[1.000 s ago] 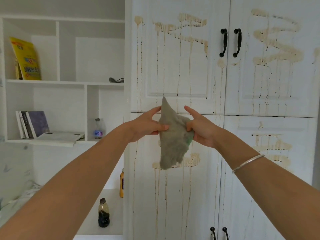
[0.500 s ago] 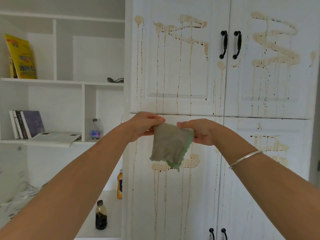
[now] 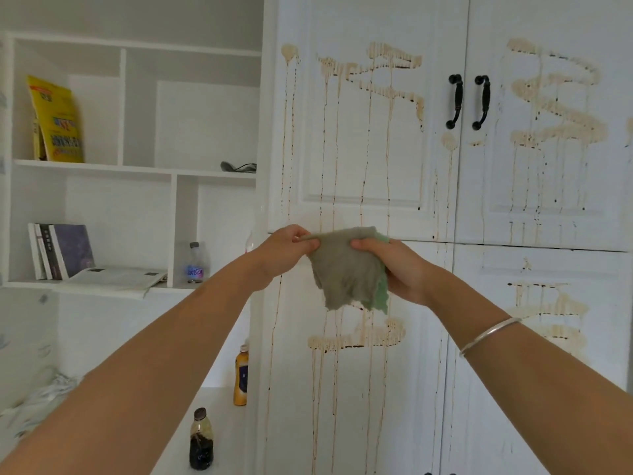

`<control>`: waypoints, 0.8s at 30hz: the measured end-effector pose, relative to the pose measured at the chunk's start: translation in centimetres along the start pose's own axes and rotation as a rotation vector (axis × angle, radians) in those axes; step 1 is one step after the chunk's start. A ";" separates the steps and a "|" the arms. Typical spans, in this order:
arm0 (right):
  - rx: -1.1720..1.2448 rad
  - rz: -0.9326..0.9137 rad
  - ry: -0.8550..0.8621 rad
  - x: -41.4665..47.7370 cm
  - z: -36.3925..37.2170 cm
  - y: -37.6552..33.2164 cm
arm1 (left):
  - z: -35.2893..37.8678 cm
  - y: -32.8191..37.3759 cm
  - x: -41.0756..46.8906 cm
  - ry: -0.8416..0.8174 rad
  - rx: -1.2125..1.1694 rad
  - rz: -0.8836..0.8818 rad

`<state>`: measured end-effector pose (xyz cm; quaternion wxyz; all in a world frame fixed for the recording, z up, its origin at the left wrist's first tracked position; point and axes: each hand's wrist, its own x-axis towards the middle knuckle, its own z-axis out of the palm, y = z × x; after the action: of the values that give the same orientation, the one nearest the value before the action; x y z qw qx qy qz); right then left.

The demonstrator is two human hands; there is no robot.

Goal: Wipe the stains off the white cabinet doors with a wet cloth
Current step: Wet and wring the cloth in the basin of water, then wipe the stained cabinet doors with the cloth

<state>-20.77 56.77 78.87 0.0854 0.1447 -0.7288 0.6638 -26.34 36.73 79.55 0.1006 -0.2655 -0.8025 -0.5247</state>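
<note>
Two hands stretch the cloth (image 3: 346, 269) before the doors (image 3: 356, 173), left hand (image 3: 284, 250) and right hand (image 3: 400, 269) each keeping a closed grip pinching its top edge, seemingly to flatten it for wiping stains (image 3: 376, 87) at twelve o'clock.

The left forearm (image 3: 164, 365) and right forearm (image 3: 534, 378) are bare, a thin silver bangle (image 3: 489, 333) circling the right wrist.

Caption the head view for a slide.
A grey-green cloth gripped by left hand and right hand before stained white cabinet doors.
</note>
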 end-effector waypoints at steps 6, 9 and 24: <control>0.324 0.036 -0.004 2.5 3.7 -2.0 | -0.1 1.3 2.6 0.250 -0.202 0.034; 0.318 0.007 0.066 4.2 4.8 -3.6 | -1.8 2.3 4.2 0.398 -0.091 0.162; 0.363 -0.068 0.190 9.8 4.0 -8.7 | -7.5 6.6 9.0 0.211 -0.416 0.095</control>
<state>-26.90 51.13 89.71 0.1487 0.1191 -0.5808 0.7915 -31.30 34.98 91.91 0.1518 -0.2617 -0.6486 -0.6984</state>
